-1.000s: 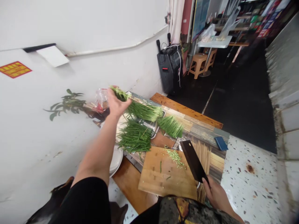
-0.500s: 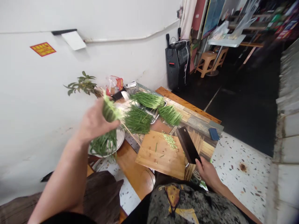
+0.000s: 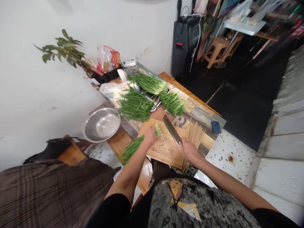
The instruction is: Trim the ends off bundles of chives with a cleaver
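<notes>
My left hand [image 3: 150, 136] is closed around a bunch of garlic chives [image 3: 133, 148]. The pale cut ends poke out past my fingers over a wooden cutting board [image 3: 155, 154], and the green leaves trail off its left side. In my right hand [image 3: 189, 152] is the handle of a cleaver [image 3: 172, 130], its dark blade tilted over the board to the right of the chive ends. A couple of thin straws lie on the board below my left hand. Behind the board rest more chives in a large pile [image 3: 136, 105], a second bundle [image 3: 148, 84] and a smaller one [image 3: 173, 103].
A steel bowl [image 3: 91, 128] stands left on a bench. Wooden skewers [image 3: 196, 134] lie right of the board, with a blue box [image 3: 216, 127] farther right. A plant [image 3: 67, 49], a red snack bag [image 3: 114, 58] and a power strip [image 3: 130, 63] line the wall. Beyond stands a black speaker [image 3: 185, 47].
My left hand has brought the chives from above the bowl right and down to the board. The cleaver has moved left over the board. The view has tilted down.
</notes>
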The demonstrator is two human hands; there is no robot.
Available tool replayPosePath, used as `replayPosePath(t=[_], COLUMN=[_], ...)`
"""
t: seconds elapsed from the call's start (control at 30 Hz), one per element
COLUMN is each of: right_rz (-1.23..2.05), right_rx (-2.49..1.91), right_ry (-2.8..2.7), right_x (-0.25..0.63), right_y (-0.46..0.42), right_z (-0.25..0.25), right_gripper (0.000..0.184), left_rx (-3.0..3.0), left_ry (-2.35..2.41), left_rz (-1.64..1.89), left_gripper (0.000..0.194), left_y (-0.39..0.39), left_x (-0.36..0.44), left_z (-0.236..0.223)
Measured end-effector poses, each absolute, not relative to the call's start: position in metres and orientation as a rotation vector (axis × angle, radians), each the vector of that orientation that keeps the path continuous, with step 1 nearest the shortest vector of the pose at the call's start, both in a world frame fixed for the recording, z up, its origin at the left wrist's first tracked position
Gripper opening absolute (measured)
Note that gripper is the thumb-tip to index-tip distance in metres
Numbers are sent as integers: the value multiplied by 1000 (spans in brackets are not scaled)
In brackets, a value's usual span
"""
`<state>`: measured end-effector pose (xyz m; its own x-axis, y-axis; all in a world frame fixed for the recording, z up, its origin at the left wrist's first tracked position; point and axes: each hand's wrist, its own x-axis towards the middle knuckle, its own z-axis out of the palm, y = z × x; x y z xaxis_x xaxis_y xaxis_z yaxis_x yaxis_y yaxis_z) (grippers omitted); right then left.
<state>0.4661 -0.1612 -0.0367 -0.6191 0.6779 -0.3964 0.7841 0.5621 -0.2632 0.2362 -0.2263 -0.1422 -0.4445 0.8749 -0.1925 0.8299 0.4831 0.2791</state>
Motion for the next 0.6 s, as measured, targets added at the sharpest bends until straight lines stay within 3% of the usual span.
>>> replayPosePath(t=[0.2, 0.37, 0.6], right_rz=[-604, -588, -580], right_rx=[1114, 1093, 1072], right_ry=[2475, 2389, 2314], right_x=[429, 416, 408], right_y=[-174, -177, -174], right_z=[-57, -63, -63], right_gripper=[30, 28, 26], left_rx=[1445, 1327, 1310], left_ry=[2373, 2430, 2417], left_rz=[206, 137, 38], left_gripper=[78, 69, 71], left_y=[-226, -219, -218], left_x=[236, 250, 250], left_z=[-156, -148, -140])
